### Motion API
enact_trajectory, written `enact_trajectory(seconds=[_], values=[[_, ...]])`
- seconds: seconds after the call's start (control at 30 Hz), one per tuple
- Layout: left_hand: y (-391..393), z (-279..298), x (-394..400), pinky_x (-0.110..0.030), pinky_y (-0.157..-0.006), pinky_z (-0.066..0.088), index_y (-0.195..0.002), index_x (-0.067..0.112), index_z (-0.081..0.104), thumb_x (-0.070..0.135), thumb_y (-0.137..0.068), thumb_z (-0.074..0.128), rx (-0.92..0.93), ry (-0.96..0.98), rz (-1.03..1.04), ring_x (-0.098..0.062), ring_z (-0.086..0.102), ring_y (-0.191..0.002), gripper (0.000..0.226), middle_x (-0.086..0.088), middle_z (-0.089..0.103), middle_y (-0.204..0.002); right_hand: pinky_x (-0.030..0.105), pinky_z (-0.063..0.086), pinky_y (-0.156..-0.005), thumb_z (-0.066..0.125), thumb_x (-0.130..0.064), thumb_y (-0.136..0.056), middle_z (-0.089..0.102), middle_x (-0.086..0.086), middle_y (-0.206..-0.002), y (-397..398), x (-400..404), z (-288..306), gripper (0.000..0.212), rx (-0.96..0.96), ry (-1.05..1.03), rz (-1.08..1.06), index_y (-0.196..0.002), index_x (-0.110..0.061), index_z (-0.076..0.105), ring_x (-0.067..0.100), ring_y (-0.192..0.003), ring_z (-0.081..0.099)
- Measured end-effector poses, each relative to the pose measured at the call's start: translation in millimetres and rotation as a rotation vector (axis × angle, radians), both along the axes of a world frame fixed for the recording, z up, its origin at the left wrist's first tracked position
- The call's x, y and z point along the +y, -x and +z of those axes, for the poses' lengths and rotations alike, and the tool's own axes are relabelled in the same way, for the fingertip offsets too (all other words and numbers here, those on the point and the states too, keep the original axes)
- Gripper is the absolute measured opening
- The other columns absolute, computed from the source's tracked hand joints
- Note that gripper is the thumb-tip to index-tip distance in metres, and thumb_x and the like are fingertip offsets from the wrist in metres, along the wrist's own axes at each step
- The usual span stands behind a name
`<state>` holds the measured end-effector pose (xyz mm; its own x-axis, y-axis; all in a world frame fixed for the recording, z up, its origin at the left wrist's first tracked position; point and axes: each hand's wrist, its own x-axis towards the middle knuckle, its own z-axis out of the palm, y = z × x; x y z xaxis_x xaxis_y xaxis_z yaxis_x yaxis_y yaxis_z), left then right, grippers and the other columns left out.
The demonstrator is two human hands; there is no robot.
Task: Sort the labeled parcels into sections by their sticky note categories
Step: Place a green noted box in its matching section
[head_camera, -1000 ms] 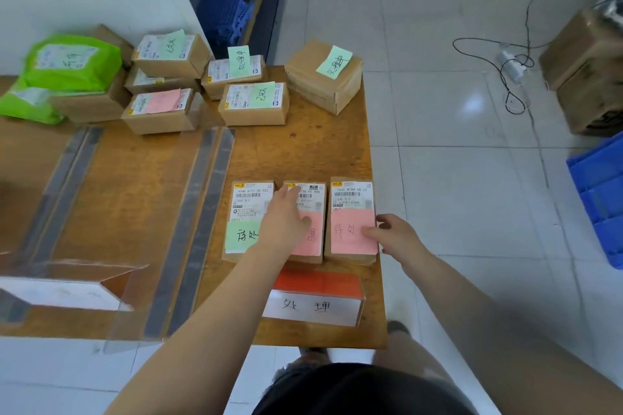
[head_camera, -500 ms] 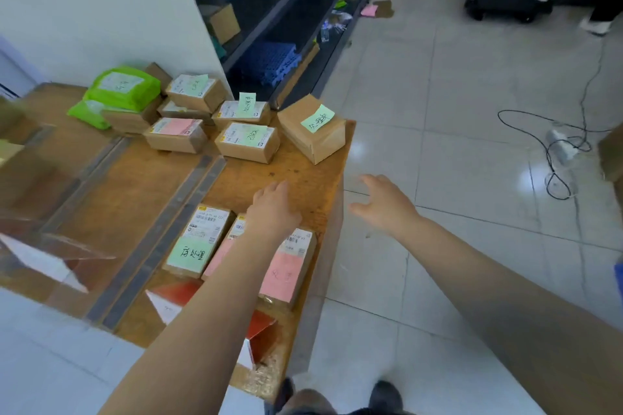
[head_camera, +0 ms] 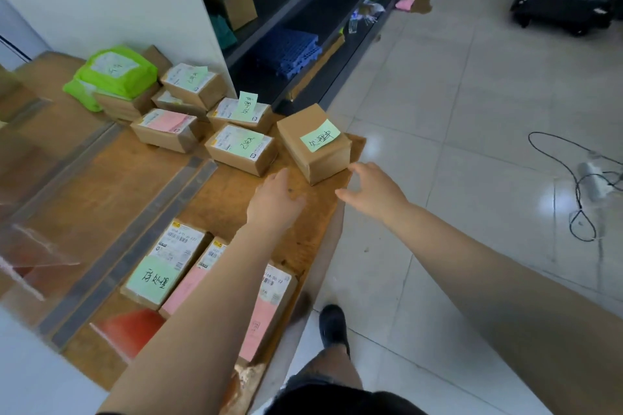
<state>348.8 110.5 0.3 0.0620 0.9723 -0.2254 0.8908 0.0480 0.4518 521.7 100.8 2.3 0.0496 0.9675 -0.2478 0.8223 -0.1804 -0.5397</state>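
A brown cardboard cube-shaped parcel with a green sticky note (head_camera: 315, 142) is sitting at the wooden table's (head_camera: 215, 199) far right corner, just beyond both hands. The left hand (head_camera: 274, 200) is hovering open and empty over bare wood; the right hand (head_camera: 372, 190), fingers spread, is reaching beside the parcel's right edge, empty. Three flat parcels are lying side by side near: one green-noted (head_camera: 165, 271), two pink-noted (head_camera: 266, 308). Bare tabletop is lying open between the near row and the far cluster.

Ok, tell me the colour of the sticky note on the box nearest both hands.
Light green, with dark handwriting; the sticky note shows in the head view.
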Motion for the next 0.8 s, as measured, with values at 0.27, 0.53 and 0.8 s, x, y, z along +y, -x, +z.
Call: enact_trajectory(seconds=[0.27,0.53,0.8], values=[[-20,-29,102,-0.034,-0.094,0.04,-0.14,0.01,0.032,0.04,-0.087,0.06,-0.334,0.143,0.228,-0.025,0.044,-0.128,0.067,-0.007,0.045,-0.141,0.034,0.04,-0.097,0.063,-0.037,-0.084,0.044,0.007,-0.136,-9,115,-28,0.06,0.07,0.025,-0.1,-0.135,-0.014,0.042,0.024,-0.124,0.046],[-37,-63,146,-0.032,-0.092,0.047,-0.14,0.012,0.03,0.038,-0.082,0.068,-0.582,0.274,0.467,-0.023,0.051,-0.122,0.074,-0.005,0.05,-0.137,0.029,0.05,-0.087,0.059,-0.035,-0.089,0.06,-0.002,-0.124,-10,170,-61,0.046,0.313,0.151,-0.159,-0.131,-0.02,0.048,0.016,-0.11,0.057],[-42,-41,131,-0.029,-0.091,0.045,-0.144,0.019,0.03,0.035,-0.083,0.067,-0.651,0.113,0.559,-0.016,0.052,-0.117,0.072,0.001,0.051,-0.136,0.027,0.049,-0.079,0.058,-0.035,-0.089,0.059,-0.007,-0.105,-9,169,-50,0.037,0.473,0.105,-0.187,-0.123,-0.02,0.055,0.014,-0.101,0.057]])
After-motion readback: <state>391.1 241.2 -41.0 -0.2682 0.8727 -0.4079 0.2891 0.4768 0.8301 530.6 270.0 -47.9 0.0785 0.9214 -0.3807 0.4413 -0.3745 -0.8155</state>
